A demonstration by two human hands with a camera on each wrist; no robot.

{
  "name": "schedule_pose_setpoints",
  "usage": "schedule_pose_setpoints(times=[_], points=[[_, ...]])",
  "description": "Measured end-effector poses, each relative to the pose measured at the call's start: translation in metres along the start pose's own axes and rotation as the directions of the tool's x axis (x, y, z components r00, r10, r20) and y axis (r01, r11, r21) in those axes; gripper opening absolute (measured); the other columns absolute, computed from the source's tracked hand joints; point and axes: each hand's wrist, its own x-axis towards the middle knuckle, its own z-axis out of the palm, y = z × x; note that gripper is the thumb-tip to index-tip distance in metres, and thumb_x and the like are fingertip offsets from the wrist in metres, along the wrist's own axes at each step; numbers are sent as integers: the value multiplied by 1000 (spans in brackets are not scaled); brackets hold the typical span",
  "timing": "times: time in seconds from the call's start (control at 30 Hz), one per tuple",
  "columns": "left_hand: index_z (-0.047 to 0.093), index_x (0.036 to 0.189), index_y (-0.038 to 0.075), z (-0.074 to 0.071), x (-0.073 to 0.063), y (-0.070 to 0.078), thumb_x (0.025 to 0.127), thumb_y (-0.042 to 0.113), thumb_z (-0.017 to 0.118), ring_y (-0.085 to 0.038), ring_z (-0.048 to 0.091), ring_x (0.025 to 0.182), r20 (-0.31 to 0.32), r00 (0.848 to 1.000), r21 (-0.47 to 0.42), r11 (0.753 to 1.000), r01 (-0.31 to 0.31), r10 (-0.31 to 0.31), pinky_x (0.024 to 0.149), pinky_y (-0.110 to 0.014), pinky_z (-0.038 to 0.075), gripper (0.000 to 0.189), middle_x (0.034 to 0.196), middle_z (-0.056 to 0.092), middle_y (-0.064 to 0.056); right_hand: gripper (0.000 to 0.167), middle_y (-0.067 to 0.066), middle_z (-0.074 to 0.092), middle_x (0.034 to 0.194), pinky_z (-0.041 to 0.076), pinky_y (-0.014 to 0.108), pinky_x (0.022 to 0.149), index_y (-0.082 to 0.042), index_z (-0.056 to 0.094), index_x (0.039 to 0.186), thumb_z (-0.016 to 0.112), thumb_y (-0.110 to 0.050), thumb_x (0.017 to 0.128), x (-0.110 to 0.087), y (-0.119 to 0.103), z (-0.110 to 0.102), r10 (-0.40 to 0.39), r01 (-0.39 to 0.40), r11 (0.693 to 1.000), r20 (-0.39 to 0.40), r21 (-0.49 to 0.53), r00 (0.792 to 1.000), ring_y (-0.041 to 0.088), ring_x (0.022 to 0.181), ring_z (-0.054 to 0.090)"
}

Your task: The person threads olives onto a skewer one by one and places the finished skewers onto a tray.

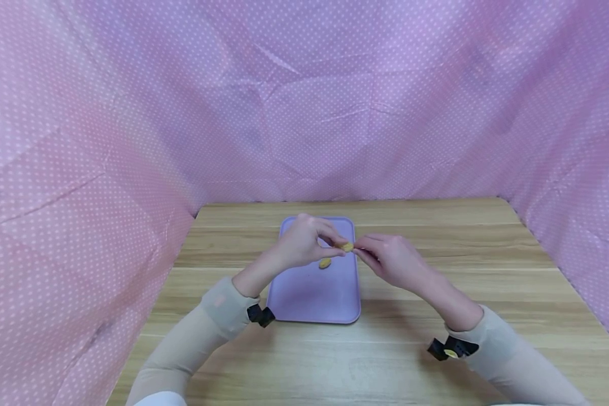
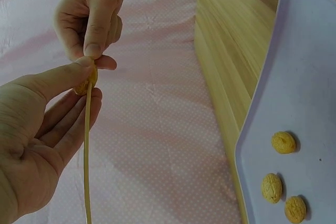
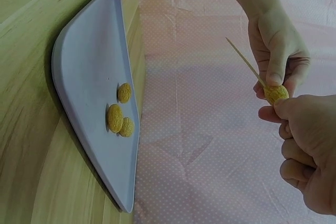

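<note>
1. Left hand (image 1: 304, 242) and right hand (image 1: 398, 262) meet near the tray's (image 1: 314, 299) right side, fingers of both pinching one wrinkled yellow nugget (image 3: 276, 94), partly covered by fingertips
2. A thin, straight stick (image 2: 87, 150) juts from it; whether it runs right through, I can't tell
3. Three similar nuggets (image 3: 115, 118) sit on smooth lilac, though from the head only one shows past the left hand; wood-grained surface (image 1: 436, 220) beneath

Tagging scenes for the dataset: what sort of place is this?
Probably a makeshift recording booth, not an ordinary kitchen: polka-dot fabric hangs around a wooden table, and small black devices, likely cameras, are worn at the wrists.
</note>
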Motion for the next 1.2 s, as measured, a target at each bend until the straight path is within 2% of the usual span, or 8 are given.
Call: schedule_pose_setpoints(times=[0.27,0.4,0.6,0.7,0.8,0.93,1.03,1.2], points=[[84,106,4,9,6,-4,87,10,89,-15,78,84,-43,998,4,999,-51,51,76,-16,63,20,97,83,-6,8,-5,68,74,49,21,53,-10,75,90,81,-6,90,-6,9,-5,21,-21,1000,-13,-12,1000,1,61,54],[83,110,4,7,5,-11,89,14,87,-19,79,89,-143,989,57,998,-33,41,80,-22,65,23,102,83,-10,9,-7,65,72,46,20,52,-11,75,90,81,-5,88,-18,20,-14,36,-37,998,-16,-44,999,-2,61,50],[83,106,1,11,-8,-48,97,11,77,-19,75,74,-280,935,-38,976,214,-216,69,-27,65,15,92,83,-13,13,-11,61,70,42,21,52,-13,76,88,82,-2,84,-47,39,-33,97,-98,990,-12,-99,995,-3,61,46],[83,107,1,26,-20,-68,98,11,76,-16,73,70,-227,909,-38,936,351,-350,64,-22,62,15,90,83,-12,13,-13,59,70,41,21,52,-15,75,87,82,-4,83,-61,46,-42,126,-125,983,-4,-133,992,-2,61,46],[82,110,-1,45,-27,-84,97,11,75,-17,75,76,-122,901,37,905,423,-416,69,-24,63,18,94,83,-12,13,-14,56,68,39,21,51,-15,75,85,82,-5,82,-74,53,-51,147,-147,976,-15,-163,989,-1,60,46],[82,109,-2,66,-31,-95,96,10,75,-15,75,80,-15,886,148,876,460,-463,73,-25,64,19,95,83,-12,14,-16,54,65,37,22,49,-17,74,84,81,-5,81,-85,59,-61,168,-171,967,-32,-186,985,-1,58,45],[84,100,1,76,-32,-100,96,15,78,-9,66,69,29,874,221,856,467,-484,64,-21,57,15,85,80,-8,16,-17,54,66,37,22,49,-19,74,84,82,-6,80,-89,61,-66,180,-181,964,-24,-196,983,-3,58,43],[85,84,7,86,-32,-104,96,20,80,-5,50,63,93,882,252,868,428,-462,58,-21,44,18,75,68,-3,16,-17,56,68,38,23,49,-19,76,86,83,-6,80,-93,61,-70,199,-196,959,-7,-206,980,-5,61,44]])
